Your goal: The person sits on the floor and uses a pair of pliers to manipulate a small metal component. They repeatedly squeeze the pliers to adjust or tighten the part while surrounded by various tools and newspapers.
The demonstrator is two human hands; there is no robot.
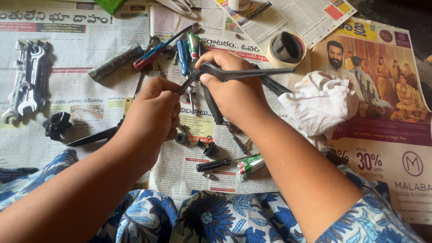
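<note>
gripping pliers (241,74), right hand (232,89) raised

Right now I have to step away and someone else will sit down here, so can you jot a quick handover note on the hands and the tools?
Left hand: closed in a fist around a small part; what it is cannot be made out.
Right hand: gripping the pliers, whose nose meets the left fist.
Nearby on the newspaper: screwdrivers just beyond the hands, spanners far left, tape roll and white cloth to the right, small loose bits below the hands.
Done: tools laid out, part gripped.
Left: whatever the pliers are working on is unfinished as far as can be seen.
</note>
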